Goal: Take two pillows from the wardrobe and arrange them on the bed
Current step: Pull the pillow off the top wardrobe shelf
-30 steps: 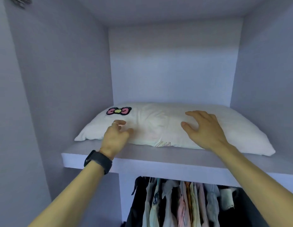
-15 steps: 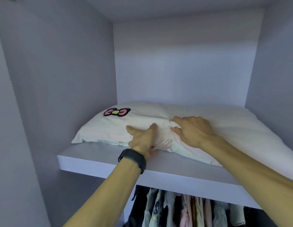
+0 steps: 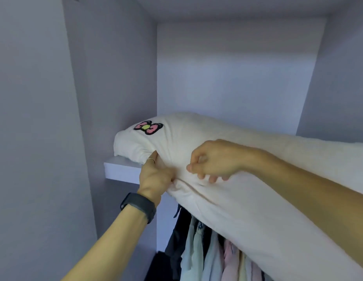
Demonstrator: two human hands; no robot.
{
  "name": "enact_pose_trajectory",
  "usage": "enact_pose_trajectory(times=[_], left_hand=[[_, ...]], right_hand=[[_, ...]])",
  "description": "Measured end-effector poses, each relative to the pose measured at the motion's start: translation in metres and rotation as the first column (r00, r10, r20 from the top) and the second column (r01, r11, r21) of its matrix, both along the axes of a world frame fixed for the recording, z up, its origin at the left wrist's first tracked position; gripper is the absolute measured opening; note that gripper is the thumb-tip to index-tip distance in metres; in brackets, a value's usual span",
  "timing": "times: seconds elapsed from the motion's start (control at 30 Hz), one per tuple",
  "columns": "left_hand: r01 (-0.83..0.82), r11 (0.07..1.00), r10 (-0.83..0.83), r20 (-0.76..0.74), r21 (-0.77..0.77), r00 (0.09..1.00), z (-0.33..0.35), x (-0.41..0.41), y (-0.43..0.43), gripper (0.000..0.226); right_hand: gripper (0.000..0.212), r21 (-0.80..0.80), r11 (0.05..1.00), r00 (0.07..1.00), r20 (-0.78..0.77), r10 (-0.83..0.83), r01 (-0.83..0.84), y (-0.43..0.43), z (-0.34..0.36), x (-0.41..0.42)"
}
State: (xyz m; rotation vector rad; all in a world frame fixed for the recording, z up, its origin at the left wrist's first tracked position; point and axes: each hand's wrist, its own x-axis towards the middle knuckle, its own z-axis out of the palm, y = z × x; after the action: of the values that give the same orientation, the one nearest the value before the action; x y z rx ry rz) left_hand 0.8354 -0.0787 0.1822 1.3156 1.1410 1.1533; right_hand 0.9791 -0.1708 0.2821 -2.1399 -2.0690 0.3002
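Whereas it lay flat before, the soft white bow-patch pillow (image 3: 247, 199) now overhangs the front edge of the grey shelf (image 3: 121, 169), left hand (image 3: 154, 177) and right hand (image 3: 213, 161) both gripping bunched fabric; nearly out.

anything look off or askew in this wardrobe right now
Only the pillow: it lies askew, its near side sagging off the shelf over the hanging clothes, creased where the left hand and right hand hold it. Nothing looks torn or spilled.
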Motion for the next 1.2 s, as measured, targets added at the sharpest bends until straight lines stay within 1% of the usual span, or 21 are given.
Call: enact_pose_trajectory(times=[0.03,0.07,0.13,0.17,0.2,0.27,0.3,0.37,0.4,0.43,0.47,0.53,0.6,0.67,0.73,0.8,0.87,0.93,1.0,1.1,1.2], left_hand=[[0.006,1.000,-0.006,0.001,-0.009,1.000,-0.003,-0.010,-0.005,0.087],[0.014,1.000,-0.014,-0.004,-0.016,1.000,-0.007,-0.019,-0.009,0.087],[0.018,1.000,-0.018,-0.027,-0.001,0.999,-0.015,-0.034,-0.016,0.085],[0.009,1.000,-0.008,-0.048,0.019,0.999,-0.019,-0.040,-0.020,0.083],[0.000,0.999,0.003,-0.084,0.038,0.996,-0.024,-0.044,-0.024,0.080],[0.005,0.999,0.001,-0.118,0.048,0.993,-0.031,-0.048,-0.031,0.076],[0.018,1.000,-0.016,-0.080,0.023,0.997,-0.033,-0.049,-0.032,0.074],[0.068,0.993,-0.061,0.078,-0.095,0.995,-0.029,-0.052,-0.033,0.066],[0.108,0.984,-0.088,0.143,-0.141,0.986,-0.024,-0.054,-0.034,0.063],[0.145,0.977,-0.119,0.164,-0.157,0.979,-0.020,-0.054,-0.034,0.064],[0.168,0.975,-0.145,0.156,-0.146,0.977,-0.017,-0.053,-0.034,0.074],[0.160,0.984,-0.150,0.120,-0.080,0.981,-0.014,-0.046,-0.035,0.106],[0.142,0.989,-0.140,0.081,-0.028,0.987,-0.012,-0.032,-0.039,0.124],[0.084,0.996,-0.083,0.023,-0.035,0.996,-0.012,-0.017,-0.046,0.132],[-0.030,0.999,0.028,-0.063,-0.026,0.998,-0.016,-0.004,-0.053,0.130],[-0.123,0.991,0.128,-0.126,0.047,0.984,-0.026,0.003,-0.060,0.121],[-0.172,0.977,0.185,-0.099,0.124,0.978,-0.040,0.003,-0.061,0.113],[-0.165,0.973,0.170,-0.019,0.163,0.985,-0.047,0.000,-0.057,0.108],[-0.146,0.966,0.145,0.021,0.212,0.989,-0.050,-0.005,-0.056,0.106],[-0.190,0.928,0.192,0.026,0.320,0.981,-0.050,-0.009,-0.062,0.102],[-0.281,0.882,0.309,-0.016,0.380,0.951,-0.048,-0.017,-0.073,0.099]], right_hand=[[0.027,0.024,0.998,0.996,-0.076,-0.048,0.050,0.005,0.011,0.004],[0.033,0.073,0.992,0.993,-0.065,-0.101,0.106,0.010,0.023,0.010],[0.053,0.154,0.966,0.961,0.156,-0.230,0.206,0.024,0.041,0.028],[0.066,0.130,0.957,0.934,0.219,-0.282,0.258,0.028,0.045,0.036],[0.085,0.072,0.944,0.923,0.200,-0.329,0.321,0.032,0.047,0.045],[0.127,-0.073,0.907,0.909,0.051,-0.413,0.416,0.034,0.048,0.057],[0.142,-0.112,0.897,0.903,0.002,-0.430,0.427,0.033,0.047,0.060],[0.158,-0.128,0.897,0.901,-0.044,-0.431,0.423,0.032,0.041,0.070],[0.159,-0.117,0.902,0.901,-0.084,-0.426,0.416,0.030,0.038,0.075],[0.158,-0.082,0.904,0.893,-0.145,-0.427,0.419,0.025,0.035,0.083],[0.154,-0.038,0.902,0.879,-0.210,-0.428,0.430,0.019,0.031,0.090],[0.146,-0.001,0.904,0.864,-0.293,-0.409,0.427,0.006,0.018,0.102],[0.142,0.011,0.911,0.871,-0.298,-0.391,0.413,-0.007,0.000,0.105],[0.143,0.085,0.873,0.857,-0.255,-0.447,0.481,-0.019,-0.023,0.099],[0.138,0.203,0.816,0.837,-0.220,-0.500,0.541,-0.031,-0.045,0.089],[0.129,0.316,0.767,0.829,-0.233,-0.508,0.559,-0.042,-0.069,0.082],[0.122,0.397,0.722,0.823,-0.307,-0.478,0.567,-0.054,-0.092,0.082],[0.121,0.422,0.679,0.790,-0.440,-0.426,0.601,-0.064,-0.109,0.085],[0.120,0.440,0.655,0.772,-0.506,-0.384,0.614,-0.070,-0.121,0.083],[0.114,0.570,0.565,0.800,-0.480,-0.360,0.596,-0.071,-0.138,0.066],[0.112,0.673,0.490,0.832,-0.472,-0.292,0.554,-0.069,-0.152,0.039]])
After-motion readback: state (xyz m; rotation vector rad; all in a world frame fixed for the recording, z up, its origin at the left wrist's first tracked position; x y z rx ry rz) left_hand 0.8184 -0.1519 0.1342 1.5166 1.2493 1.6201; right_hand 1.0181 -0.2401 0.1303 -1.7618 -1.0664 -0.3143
